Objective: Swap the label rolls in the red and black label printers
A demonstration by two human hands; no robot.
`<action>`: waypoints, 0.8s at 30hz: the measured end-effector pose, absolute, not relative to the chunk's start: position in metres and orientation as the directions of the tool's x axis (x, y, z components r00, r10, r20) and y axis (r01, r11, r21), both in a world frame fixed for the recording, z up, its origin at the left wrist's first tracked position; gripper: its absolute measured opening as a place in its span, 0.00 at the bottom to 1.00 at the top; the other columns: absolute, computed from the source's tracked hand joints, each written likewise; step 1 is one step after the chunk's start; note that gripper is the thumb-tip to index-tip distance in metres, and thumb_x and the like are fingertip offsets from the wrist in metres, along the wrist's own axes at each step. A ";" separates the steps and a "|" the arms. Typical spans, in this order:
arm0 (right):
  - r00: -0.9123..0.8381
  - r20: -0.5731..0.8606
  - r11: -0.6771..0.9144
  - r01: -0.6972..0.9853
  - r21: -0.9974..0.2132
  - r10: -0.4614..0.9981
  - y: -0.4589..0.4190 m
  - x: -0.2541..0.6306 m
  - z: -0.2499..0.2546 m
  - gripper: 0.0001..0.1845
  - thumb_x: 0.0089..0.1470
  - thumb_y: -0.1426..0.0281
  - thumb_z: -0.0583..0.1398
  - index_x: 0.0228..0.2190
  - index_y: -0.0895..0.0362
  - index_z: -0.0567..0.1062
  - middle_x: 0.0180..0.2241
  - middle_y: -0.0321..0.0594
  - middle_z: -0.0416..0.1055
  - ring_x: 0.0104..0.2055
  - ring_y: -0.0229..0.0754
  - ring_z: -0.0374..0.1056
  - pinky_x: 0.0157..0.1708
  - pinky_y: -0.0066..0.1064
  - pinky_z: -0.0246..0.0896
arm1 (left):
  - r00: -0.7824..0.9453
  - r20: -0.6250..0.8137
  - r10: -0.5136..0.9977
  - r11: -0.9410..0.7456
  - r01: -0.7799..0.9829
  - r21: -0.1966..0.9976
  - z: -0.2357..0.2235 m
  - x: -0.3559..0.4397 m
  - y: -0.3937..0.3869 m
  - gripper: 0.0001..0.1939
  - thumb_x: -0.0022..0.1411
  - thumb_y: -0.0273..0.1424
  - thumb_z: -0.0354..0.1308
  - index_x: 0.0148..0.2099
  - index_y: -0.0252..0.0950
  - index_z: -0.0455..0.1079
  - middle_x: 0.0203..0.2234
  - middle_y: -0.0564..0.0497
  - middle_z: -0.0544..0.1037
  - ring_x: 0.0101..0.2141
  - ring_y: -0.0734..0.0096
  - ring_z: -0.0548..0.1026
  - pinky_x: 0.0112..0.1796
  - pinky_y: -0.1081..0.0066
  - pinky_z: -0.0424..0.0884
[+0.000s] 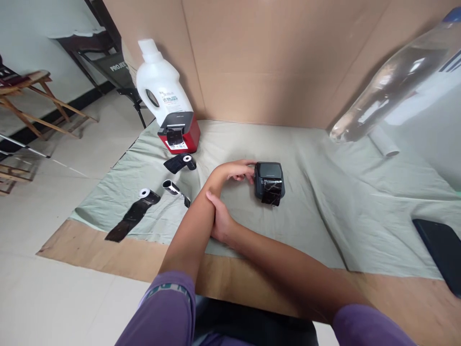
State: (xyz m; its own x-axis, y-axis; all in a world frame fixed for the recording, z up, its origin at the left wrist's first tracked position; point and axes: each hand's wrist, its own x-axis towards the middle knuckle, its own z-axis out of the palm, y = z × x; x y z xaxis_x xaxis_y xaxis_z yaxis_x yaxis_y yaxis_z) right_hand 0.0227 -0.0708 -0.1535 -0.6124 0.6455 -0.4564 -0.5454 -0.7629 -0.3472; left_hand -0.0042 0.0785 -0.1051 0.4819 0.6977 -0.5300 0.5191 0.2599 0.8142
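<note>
A small black printer (269,174), boxy with rounded corners, sits on the pale green cloth. A glossy black strip (272,193) hangs from its front. My left hand (240,170) reaches the printer's left side, fingers stretched out and apart, with the fingertips at its edge; whether they press on it I cannot tell. Lower down, my right hand (221,218) is wrapped around my left forearm (201,216), its thumb lying on top and its other fingers hidden beneath. Left of my arms lie several black rolls, one (145,193) with its dark strip unrolled toward the front edge.
A red and black printer (190,134) with a black strip stands before a white detergent bottle (162,81). Another black roll (187,161) lies in front. A large clear bottle (392,86) leans at right, by a white tube (384,142). A dark phone (441,252) lies right; cardboard (259,62) stands behind.
</note>
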 end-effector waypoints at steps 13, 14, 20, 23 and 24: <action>-0.636 -0.465 -0.785 -0.545 -0.293 0.615 -0.071 0.021 -0.153 0.20 0.51 0.55 0.69 0.39 0.57 0.77 0.33 0.42 0.81 0.41 0.48 0.78 0.46 0.39 0.75 | 0.479 -0.517 0.710 0.290 0.470 0.834 -0.107 0.003 0.078 0.42 0.49 0.25 0.58 0.68 0.39 0.58 0.25 0.54 0.77 0.17 0.80 0.57 0.18 0.78 0.48; -0.635 -0.464 -0.784 -0.546 -0.296 0.617 -0.071 0.021 -0.153 0.20 0.51 0.55 0.69 0.38 0.57 0.77 0.33 0.41 0.81 0.41 0.48 0.78 0.46 0.39 0.75 | 0.482 -0.516 0.709 0.289 0.469 0.835 -0.109 0.002 0.080 0.42 0.49 0.25 0.59 0.68 0.39 0.58 0.24 0.56 0.76 0.17 0.80 0.57 0.18 0.78 0.49; -0.632 -0.462 -0.780 -0.554 -0.292 0.622 -0.071 0.022 -0.153 0.18 0.52 0.56 0.69 0.37 0.56 0.77 0.32 0.41 0.80 0.40 0.48 0.78 0.45 0.40 0.75 | 0.444 -0.541 0.714 0.314 0.488 0.814 -0.109 0.004 0.080 0.40 0.50 0.26 0.61 0.66 0.41 0.61 0.19 0.61 0.64 0.17 0.79 0.58 0.18 0.79 0.48; -0.637 -0.463 -0.784 -0.554 -0.282 0.616 -0.071 0.022 -0.153 0.19 0.51 0.55 0.69 0.37 0.57 0.78 0.32 0.42 0.80 0.40 0.48 0.78 0.45 0.39 0.75 | 0.416 -0.550 0.724 0.318 0.505 0.802 -0.103 0.006 0.077 0.40 0.51 0.25 0.60 0.67 0.41 0.61 0.20 0.61 0.64 0.18 0.80 0.58 0.18 0.79 0.49; -0.638 -0.464 -0.785 -0.553 -0.279 0.615 -0.071 0.022 -0.153 0.20 0.51 0.55 0.70 0.37 0.57 0.78 0.31 0.42 0.80 0.40 0.48 0.78 0.45 0.38 0.75 | 0.411 -0.553 0.724 0.320 0.510 0.798 -0.102 0.006 0.076 0.40 0.51 0.25 0.60 0.67 0.41 0.61 0.20 0.61 0.64 0.18 0.80 0.59 0.19 0.79 0.49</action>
State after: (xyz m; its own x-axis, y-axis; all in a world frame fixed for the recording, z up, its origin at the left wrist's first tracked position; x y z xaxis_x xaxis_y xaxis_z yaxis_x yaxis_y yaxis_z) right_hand 0.0220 -0.0712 -0.1528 -0.6380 0.6149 -0.4635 -0.5535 -0.7847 -0.2791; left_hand 0.0060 0.0758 -0.1024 0.4109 0.7245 -0.5534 0.5103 0.3203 0.7981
